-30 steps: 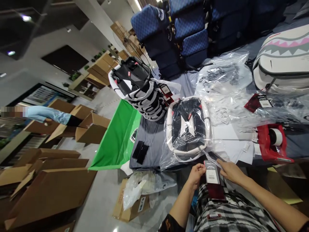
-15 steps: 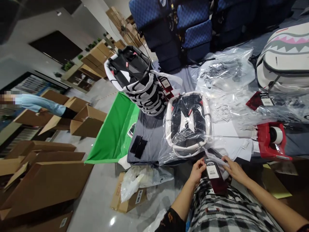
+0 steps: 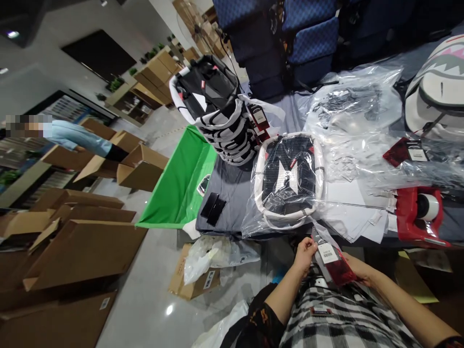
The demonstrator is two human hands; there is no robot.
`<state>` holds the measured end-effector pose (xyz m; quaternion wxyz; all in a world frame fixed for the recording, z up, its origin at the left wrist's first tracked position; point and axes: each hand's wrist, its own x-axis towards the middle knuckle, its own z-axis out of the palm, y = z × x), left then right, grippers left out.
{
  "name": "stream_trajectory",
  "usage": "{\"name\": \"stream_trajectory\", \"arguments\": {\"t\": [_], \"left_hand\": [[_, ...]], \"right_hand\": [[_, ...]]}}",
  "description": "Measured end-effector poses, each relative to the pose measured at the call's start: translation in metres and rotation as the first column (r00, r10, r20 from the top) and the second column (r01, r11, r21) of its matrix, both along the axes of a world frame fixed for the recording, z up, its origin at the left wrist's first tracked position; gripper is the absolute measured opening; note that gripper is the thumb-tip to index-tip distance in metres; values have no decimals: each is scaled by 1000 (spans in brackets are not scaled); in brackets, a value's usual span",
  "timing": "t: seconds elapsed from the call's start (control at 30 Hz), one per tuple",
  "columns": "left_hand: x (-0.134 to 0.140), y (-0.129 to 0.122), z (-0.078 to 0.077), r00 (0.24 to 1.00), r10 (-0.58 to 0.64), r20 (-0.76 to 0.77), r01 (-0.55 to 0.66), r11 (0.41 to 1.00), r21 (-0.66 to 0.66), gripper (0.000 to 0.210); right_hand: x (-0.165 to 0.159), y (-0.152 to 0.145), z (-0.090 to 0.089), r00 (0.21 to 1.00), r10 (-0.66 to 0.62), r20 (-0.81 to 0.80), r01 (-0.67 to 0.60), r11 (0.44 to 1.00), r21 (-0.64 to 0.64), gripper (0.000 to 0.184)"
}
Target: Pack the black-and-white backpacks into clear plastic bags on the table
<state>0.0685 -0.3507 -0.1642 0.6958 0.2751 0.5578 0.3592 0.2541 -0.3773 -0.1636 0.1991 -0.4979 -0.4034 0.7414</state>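
My left hand [image 3: 305, 253] pinches the near-left edge of a dark red hang tag with a white label [image 3: 331, 258], which sits inside a thin clear sleeve. My right hand [image 3: 357, 270] supports the same tag from underneath on its right side. Both hands hover at the near edge of the grey table [image 3: 232, 193], above a black-and-white checked bag [image 3: 348, 319] in my lap. Just beyond them lies a black-and-white backpack in a clear plastic bag [image 3: 288, 179].
A stack of similar backpacks [image 3: 217, 116] stands further back. A red tape dispenser [image 3: 420, 215], loose plastic bags [image 3: 355, 111], a shark-mouth backpack [image 3: 438, 92] and blue bags [image 3: 308, 43] fill the right. A green cloth [image 3: 177, 193], cardboard boxes [image 3: 72, 251] and another person [image 3: 68, 137] are left.
The tag has tilted and moved lower right. My right hand slid from on top of it to beneath it. The view shifted slightly left.
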Motion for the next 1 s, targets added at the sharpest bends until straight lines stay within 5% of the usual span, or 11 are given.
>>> {"name": "stream_trajectory", "arguments": {"t": [0.17, 0.27, 0.4, 0.6, 0.67, 0.7, 0.77, 0.83, 0.9, 1.0], "left_hand": [[-6, -1, -5, 986, 38, -161, -27, 997, 66, 63], [-2, -1, -15, 968, 28, -249, -7, 996, 88, 61], [3, -5, -24, 937, -13, -350, 59, 991, 121, 53], [-14, -11, 4, 823, -127, -554, 296, 928, 228, 23], [-11, 1, 17, 731, -229, -643, 536, 776, 332, 10], [-6, 10, 21, 657, -312, -687, 683, 633, 366, 11], [11, 33, 23, 443, -473, -762, 896, 245, 369, 13], [29, 55, 21, 278, -539, -795, 937, -28, 347, 21], [38, 71, 18, 212, -536, -817, 931, -143, 335, 30], [28, 75, 20, 213, -514, -831, 923, -173, 344, 24]], "right_hand": [[30, -11, -6, 992, 101, -73, -99, 994, 40, 73], [40, -11, -9, 993, 117, 27, -120, 986, 115, 67], [21, -4, -18, 960, -13, 281, -52, 974, 221, 61], [-2, -11, -26, 811, -174, 559, -65, 922, 382, 38], [0, -18, -25, 730, -195, 655, -163, 881, 444, 36], [1, -21, -24, 683, -202, 702, -229, 853, 469, 34], [2, -29, -22, 617, -208, 759, -346, 795, 499, 32], [6, -40, -19, 628, -197, 753, -389, 758, 523, 35], [17, -50, -13, 705, -171, 689, -390, 717, 577, 37], [40, -45, 8, 832, -149, 534, -322, 654, 685, 38]]}}
